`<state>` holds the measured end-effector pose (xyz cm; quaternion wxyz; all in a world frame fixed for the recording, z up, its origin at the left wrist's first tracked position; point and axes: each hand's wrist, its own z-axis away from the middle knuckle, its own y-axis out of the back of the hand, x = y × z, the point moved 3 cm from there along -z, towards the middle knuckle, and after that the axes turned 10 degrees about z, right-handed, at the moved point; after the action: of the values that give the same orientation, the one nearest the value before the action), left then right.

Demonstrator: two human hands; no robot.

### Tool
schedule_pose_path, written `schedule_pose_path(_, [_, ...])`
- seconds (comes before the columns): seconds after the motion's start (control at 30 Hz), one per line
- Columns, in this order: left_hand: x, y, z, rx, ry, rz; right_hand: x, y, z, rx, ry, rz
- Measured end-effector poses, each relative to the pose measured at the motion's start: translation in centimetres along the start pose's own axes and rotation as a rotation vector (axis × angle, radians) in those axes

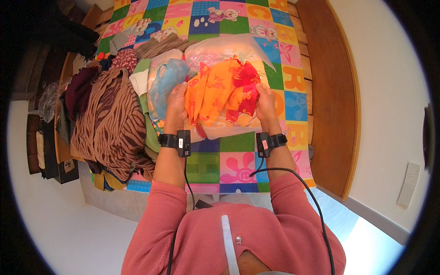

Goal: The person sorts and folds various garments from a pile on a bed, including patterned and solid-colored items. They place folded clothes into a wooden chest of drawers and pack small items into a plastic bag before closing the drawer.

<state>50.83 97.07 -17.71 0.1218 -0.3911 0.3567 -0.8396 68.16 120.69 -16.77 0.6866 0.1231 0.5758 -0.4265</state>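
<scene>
A bunched orange and red patterned cloth [216, 92] is held up between both hands. My left hand [177, 103] grips its left edge, with the fingertips partly hidden by the cloth. The red right edge is pinched in my right hand [266, 101]. Beneath the cloth lies a translucent plastic bag [213, 50] with items inside that I cannot make out. Just left of the cloth, beside my left hand, is a thin blue plastic bag [165, 89].
A heap of clothes lies to the left, with a brown zebra-striped garment [110, 127] and a green cloth [149, 127]. A colourful patterned foam mat [202, 168] lies beneath. A wooden board [330, 89] runs along the right, by the wall. Cables hang from both wrist devices.
</scene>
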Motion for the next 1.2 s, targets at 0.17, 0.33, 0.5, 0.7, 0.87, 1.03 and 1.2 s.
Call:
schedule_pose_path(0.17, [-2.1, -2.0, 1.7, -0.043, -0.034, 0.107, -0.8, -6.5, 3.5, -0.066, 0.413, 0.745])
schedule_pose_path(0.33, [-4.0, -3.3, 4.1, -0.109, 0.014, 0.078, 0.9, -13.3, 7.9, -0.285, 0.674, 0.907])
schedule_pose_path(0.5, [-3.4, -2.0, 3.1, 0.008, -0.074, 0.021, -1.5, -10.0, 7.5, -0.109, 0.805, 0.868])
schedule_pose_path(0.7, [-2.9, -1.6, 1.8, 0.137, -0.243, -0.062, -3.9, -4.8, 0.9, 0.298, 0.576, 1.293])
schedule_pose_path(0.87, [-5.5, -4.7, 1.1, 0.125, -0.335, -0.388, 0.7, -7.9, 0.4, -0.154, 0.211, 1.156])
schedule_pose_path(1.03, [-7.3, -7.4, 3.7, -0.159, 0.173, 0.046, 1.2, -9.0, 4.6, -0.099, 0.377, 0.797])
schedule_pose_path(1.2, [-7.3, -11.1, 10.0, -0.418, 0.195, 0.316, 0.5, -6.8, 4.5, -0.106, 0.256, 0.402])
